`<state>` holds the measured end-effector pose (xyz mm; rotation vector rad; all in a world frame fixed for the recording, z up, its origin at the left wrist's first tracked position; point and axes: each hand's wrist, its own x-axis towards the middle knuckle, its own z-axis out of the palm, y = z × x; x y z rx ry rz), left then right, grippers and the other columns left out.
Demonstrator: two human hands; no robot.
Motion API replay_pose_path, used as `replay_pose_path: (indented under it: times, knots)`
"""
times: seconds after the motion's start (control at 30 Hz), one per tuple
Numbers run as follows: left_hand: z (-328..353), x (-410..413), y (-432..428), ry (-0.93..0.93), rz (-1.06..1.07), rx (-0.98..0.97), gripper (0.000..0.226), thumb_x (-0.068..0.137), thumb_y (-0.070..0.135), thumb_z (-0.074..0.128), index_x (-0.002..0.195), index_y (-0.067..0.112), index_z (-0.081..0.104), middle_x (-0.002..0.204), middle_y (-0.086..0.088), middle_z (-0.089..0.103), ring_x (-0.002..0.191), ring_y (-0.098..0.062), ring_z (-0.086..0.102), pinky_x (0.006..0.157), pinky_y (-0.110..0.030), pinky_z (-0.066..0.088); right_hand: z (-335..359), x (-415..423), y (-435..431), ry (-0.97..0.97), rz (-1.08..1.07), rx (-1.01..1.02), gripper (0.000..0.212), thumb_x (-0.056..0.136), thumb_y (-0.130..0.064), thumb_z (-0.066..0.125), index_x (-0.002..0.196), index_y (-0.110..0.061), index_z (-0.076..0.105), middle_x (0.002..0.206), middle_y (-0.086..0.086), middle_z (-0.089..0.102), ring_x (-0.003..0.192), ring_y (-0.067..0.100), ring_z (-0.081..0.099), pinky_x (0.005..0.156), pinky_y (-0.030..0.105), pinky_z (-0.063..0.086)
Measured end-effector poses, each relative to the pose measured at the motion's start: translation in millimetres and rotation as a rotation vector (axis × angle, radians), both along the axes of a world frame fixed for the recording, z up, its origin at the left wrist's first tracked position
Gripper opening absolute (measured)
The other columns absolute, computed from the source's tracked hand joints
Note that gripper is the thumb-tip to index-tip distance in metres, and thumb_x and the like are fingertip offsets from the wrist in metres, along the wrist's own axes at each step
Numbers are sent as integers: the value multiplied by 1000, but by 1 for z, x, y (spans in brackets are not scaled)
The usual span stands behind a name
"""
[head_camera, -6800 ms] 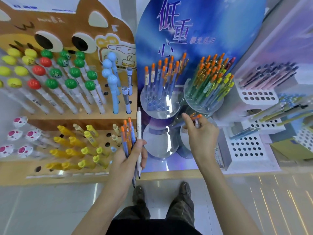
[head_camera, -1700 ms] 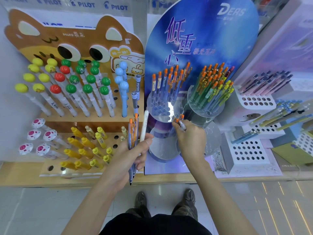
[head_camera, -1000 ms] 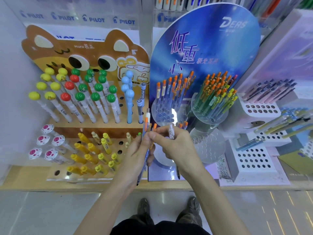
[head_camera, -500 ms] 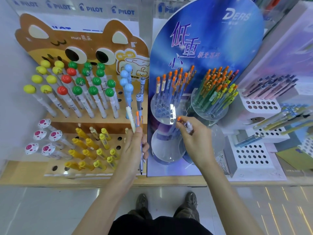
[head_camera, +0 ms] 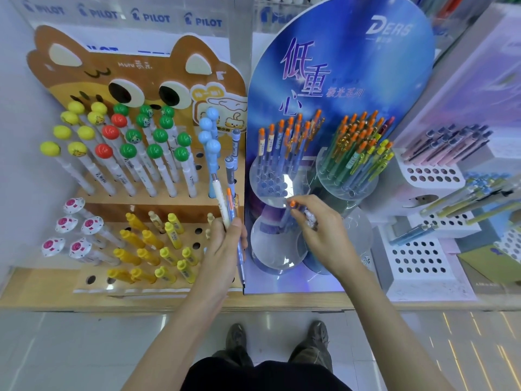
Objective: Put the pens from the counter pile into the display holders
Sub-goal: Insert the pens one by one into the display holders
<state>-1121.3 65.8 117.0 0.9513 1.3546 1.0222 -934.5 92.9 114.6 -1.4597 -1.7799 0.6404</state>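
Beneath PILOT strip [head_camera: 155, 18] and DERS board [head_camera: 390, 29], left fingers [head_camera: 234, 231] grip pens [head_camera: 229, 206], right fingers [head_camera: 300, 214] pinch orange-tipped pen [head_camera: 292, 204].

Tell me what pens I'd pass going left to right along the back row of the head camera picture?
Yellow-topped pens → green-topped pens → light blue pens → orange-topped blue pens → bunch of green and yellow pens → pink pens.
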Motion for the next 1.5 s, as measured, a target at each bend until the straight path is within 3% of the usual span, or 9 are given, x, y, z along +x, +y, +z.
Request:
replay_pose_path:
  times: [0.2,0.4,0.57,0.73,0.9,1.1,1.23,1.4,1.5]
  knots:
    - [1,2,1,-16,3,-1,33,101,37,39,71,41,54,69,11,52,68,-10,47,73,-36,38,0,-3,3,65,49,-49,35,97,-1,45,120,-25,55,102,-16,57,98,-5,53,80,8,39]
    - [1,2,2,-72,20,6,24,102,30,39,81,26,50,64,12,52,59,-6,48,67,-32,37,3,-10,7,91,73,-73,24,84,-6,34,94,-24,47,92,-12,53,79,7,48,67,16,38]
    - [4,2,4,-59,15,5,36,102,31,39,70,38,54,65,10,51,60,-8,48,68,-31,38,3,-12,9,146,24,-111,19,77,-7,35,89,-14,48,85,-8,53,74,10,46,64,23,39]
    - [5,3,6,-87,31,-8,25,102,30,40,80,25,49,65,9,51,60,-9,46,67,-31,38,4,-12,5,193,27,-153,18,81,-7,38,91,-16,49,81,-2,53,74,24,52,66,35,44]
    - [5,5,8,-57,17,2,24,102,32,39,81,23,46,67,6,50,59,-9,45,65,-29,38,-1,-11,6,102,24,-141,4,96,-14,51,94,-15,55,90,1,57,83,9,52,73,16,40]
    - [4,5,10,-65,4,12,23,102,30,39,82,19,45,68,8,50,65,-13,44,71,-33,37,-2,-7,13,79,-58,-36,9,89,-5,63,91,-8,71,100,-6,50,92,0,52,78,13,42]
    - [4,5,10,-36,1,31,20,99,36,42,89,21,49,69,18,55,69,-2,52,64,-13,41,3,-6,13,73,-45,-63,13,89,-4,63,95,-9,74,97,-16,49,88,-2,53,74,10,41]
    - [11,8,11,-96,-4,58,8,98,30,48,98,28,56,76,23,64,75,11,59,61,-5,44,15,-2,19,-109,26,-80,15,90,-5,63,100,-6,74,96,2,60,86,21,60,76,41,51]
    - [15,11,10,-82,-19,84,7,97,24,51,97,21,57,61,27,58,56,10,53,49,-7,42,20,-3,21,-196,51,-92,19,91,-5,61,106,-7,72,101,6,61,89,26,61,76,46,50]
